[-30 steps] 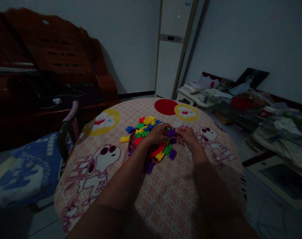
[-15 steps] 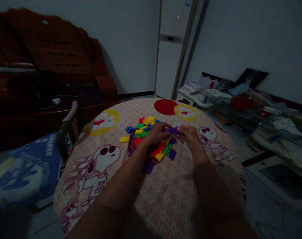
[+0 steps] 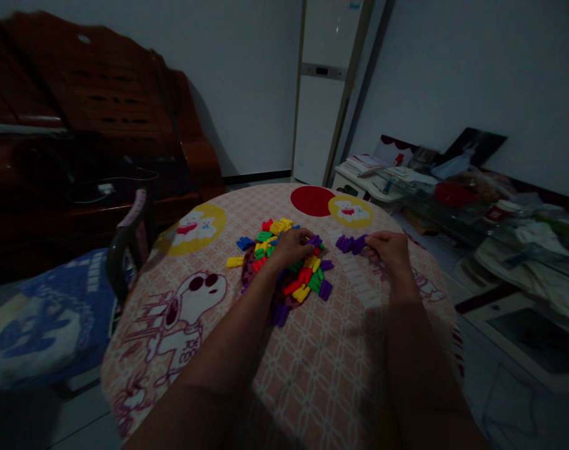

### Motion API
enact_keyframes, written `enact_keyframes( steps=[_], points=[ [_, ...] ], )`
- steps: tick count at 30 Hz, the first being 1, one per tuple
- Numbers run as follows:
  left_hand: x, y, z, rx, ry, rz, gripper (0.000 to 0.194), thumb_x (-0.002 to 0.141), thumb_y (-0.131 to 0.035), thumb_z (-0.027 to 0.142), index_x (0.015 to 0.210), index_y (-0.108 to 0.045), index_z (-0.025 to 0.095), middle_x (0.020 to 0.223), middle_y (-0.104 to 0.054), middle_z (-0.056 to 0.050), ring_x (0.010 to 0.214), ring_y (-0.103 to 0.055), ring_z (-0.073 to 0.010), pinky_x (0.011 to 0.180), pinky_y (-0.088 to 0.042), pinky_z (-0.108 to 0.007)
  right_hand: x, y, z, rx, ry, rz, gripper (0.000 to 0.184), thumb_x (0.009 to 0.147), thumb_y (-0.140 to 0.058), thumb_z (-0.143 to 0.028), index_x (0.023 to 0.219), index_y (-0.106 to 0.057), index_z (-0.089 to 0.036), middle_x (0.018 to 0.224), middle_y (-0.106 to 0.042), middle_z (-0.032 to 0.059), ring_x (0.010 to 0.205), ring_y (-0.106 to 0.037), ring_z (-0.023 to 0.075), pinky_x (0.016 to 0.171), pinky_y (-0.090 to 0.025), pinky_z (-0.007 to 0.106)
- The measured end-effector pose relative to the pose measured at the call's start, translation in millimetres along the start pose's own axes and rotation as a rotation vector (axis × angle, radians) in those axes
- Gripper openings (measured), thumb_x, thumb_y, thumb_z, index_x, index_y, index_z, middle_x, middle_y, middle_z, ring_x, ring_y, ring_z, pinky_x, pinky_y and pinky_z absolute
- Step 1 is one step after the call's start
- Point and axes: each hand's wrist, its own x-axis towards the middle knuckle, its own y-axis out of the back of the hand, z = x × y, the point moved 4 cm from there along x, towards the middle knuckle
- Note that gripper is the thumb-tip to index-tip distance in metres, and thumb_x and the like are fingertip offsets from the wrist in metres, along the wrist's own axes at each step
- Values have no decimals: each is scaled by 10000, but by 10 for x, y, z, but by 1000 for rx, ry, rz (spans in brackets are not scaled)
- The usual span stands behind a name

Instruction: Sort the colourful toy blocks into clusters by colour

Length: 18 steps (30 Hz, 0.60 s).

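Note:
A pile of small interlocking plastic building blocks [image 3: 305, 275] in red, yellow, green, blue and purple lies on a dark spotted base [image 3: 248, 269] on the table. My left hand [image 3: 291, 247] is over the upper part of the pile, fingers bent and closed at a purple block [image 3: 315, 240]; its fingertips are partly hidden. Off to the right, above the cloth, my right hand [image 3: 390, 250] pinches one end of a short row of joined purple blocks [image 3: 352, 244]. The row points left, toward the pile, apart from it.
A patterned cloth [image 3: 307, 369] with cartoon dogs covers the round table. Chairs with a blue cover [image 3: 54, 312] and a wooden sofa [image 3: 101, 106] stand left. On the right is a cluttered glass-topped stand [image 3: 471, 219]; a tall white cabinet-like unit [image 3: 319, 119] stands behind.
My right hand has moved right with the purple row, away from the pile. My left hand has come off the row and shifted slightly left, over the pile.

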Motion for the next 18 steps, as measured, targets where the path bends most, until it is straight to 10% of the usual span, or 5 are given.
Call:
enact_keyframes(
  steps=[4,18],
  points=[
    [-2,5,-4,6,-11,-2,222,757,-610,160,959,-701,154,679,-711,7,604,-670,-135,565,-509,-203,-14,-87,43,-274,71,-129,137,637,-700,-285,658,-684,-151,452,-590,-6,394,-532,130,385,-382,214],
    [-27,2,54,60,-15,-12,210,767,-618,175,954,-707,141,678,-712,-1,626,-685,-152,578,-495,-209,-50,-417,216,-647,123,67,65,720,-653,-231,672,-630,-194,568,-670,73,595,-663,198,560,-467,261]
  ],
)
